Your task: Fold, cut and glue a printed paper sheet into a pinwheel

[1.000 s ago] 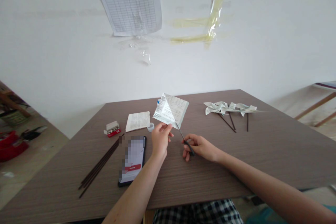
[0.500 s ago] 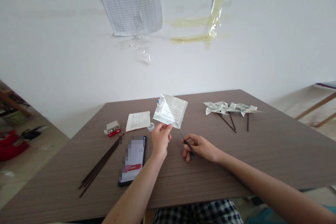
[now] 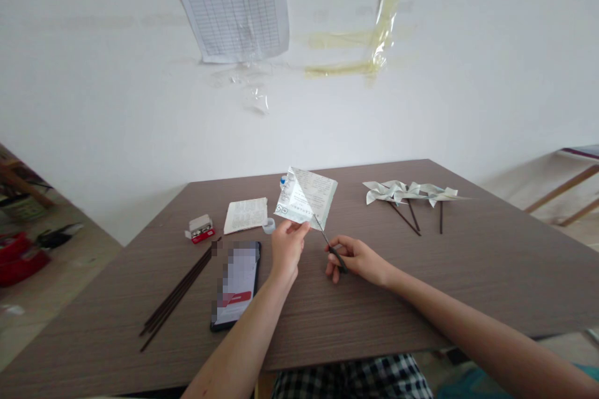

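My left hand (image 3: 287, 248) pinches a square printed sheet of paper (image 3: 311, 193) by its lower edge, holding it up above the table. A diagonal crease runs across the sheet. In my right hand (image 3: 355, 260) is a pair of scissors (image 3: 337, 259), the fingers through its dark handles. The scissor blades reach the sheet's lower right corner, close to my left thumb. Whether the blades are parted there is too small to tell.
Several paper pinwheels (image 3: 405, 192) on dark sticks lie at the right. At the left are a phone (image 3: 238, 287), loose dark sticks (image 3: 180, 290), a small red-and-white box (image 3: 202, 229), a stack of paper (image 3: 246, 215) and a tape roll (image 3: 269, 225). A wall stands behind the table (image 3: 421, 305).
The sheet has shifted very slightly to the right. My right hand and the scissors have risen a little, the blades staying at the same corner.
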Demonstrator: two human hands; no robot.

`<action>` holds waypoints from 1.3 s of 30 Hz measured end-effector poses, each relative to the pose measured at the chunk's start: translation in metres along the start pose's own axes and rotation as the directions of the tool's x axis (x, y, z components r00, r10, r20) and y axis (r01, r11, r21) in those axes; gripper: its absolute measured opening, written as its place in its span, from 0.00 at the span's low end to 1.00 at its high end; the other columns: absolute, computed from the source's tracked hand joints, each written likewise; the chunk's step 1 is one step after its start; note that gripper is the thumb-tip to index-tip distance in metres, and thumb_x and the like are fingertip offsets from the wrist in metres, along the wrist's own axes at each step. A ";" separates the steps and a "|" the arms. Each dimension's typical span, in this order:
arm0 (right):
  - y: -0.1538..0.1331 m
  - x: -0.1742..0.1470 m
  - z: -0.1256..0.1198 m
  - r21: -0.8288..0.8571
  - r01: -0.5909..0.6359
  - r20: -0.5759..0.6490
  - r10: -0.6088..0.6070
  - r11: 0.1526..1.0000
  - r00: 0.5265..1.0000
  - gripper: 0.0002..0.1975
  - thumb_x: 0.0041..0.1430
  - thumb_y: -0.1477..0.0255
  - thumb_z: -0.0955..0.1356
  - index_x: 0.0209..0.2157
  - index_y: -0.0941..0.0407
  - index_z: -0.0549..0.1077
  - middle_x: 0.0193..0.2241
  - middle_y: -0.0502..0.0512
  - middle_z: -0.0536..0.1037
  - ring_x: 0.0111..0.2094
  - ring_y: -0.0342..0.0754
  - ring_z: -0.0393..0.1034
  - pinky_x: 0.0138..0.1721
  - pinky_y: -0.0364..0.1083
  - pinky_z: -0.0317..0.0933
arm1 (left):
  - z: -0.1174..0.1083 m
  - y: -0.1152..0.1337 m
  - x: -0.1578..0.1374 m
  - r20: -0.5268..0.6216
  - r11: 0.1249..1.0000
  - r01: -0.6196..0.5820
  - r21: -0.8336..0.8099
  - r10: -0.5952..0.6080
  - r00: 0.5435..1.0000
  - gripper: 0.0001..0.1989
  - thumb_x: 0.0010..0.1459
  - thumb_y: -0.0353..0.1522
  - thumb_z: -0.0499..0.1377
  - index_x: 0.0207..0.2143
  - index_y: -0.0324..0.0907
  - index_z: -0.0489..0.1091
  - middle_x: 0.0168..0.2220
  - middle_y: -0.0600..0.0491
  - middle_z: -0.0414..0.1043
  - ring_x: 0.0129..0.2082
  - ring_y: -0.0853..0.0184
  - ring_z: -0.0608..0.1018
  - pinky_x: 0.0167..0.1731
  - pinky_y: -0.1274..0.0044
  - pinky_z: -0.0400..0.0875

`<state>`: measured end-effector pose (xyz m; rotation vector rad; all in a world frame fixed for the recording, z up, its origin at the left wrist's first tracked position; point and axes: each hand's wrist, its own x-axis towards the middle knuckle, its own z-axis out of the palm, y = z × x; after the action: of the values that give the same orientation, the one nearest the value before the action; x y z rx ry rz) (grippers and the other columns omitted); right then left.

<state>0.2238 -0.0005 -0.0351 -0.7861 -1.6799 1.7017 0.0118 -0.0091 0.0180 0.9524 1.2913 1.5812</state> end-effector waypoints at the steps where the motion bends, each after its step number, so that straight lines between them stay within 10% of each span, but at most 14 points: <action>1: 0.000 0.000 0.000 -0.005 0.001 -0.003 -0.001 1.000 1.000 0.35 0.67 0.36 0.84 0.50 0.49 0.75 0.37 0.55 0.93 0.33 0.57 0.89 0.47 0.58 0.81 | 0.000 0.000 0.000 0.002 1.000 0.007 -0.001 -0.007 1.000 0.23 0.46 0.45 0.85 0.25 0.45 0.76 0.22 0.60 0.73 0.18 0.74 0.62 0.21 0.79 0.53; 39: 0.002 0.003 -0.004 -0.052 0.016 -0.077 -0.020 0.999 0.997 0.34 0.64 0.38 0.85 0.49 0.50 0.76 0.34 0.55 0.92 0.30 0.54 0.86 0.41 0.54 0.79 | 0.005 0.010 -0.004 0.023 0.990 0.134 -0.046 -0.133 0.991 0.24 0.44 0.42 0.84 0.26 0.46 0.72 0.25 0.59 0.74 0.18 0.74 0.69 0.20 0.81 0.45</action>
<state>0.2254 0.0045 -0.0376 -0.8475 -1.6787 1.6017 0.0164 -0.0125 0.0285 0.8334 1.2712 1.4892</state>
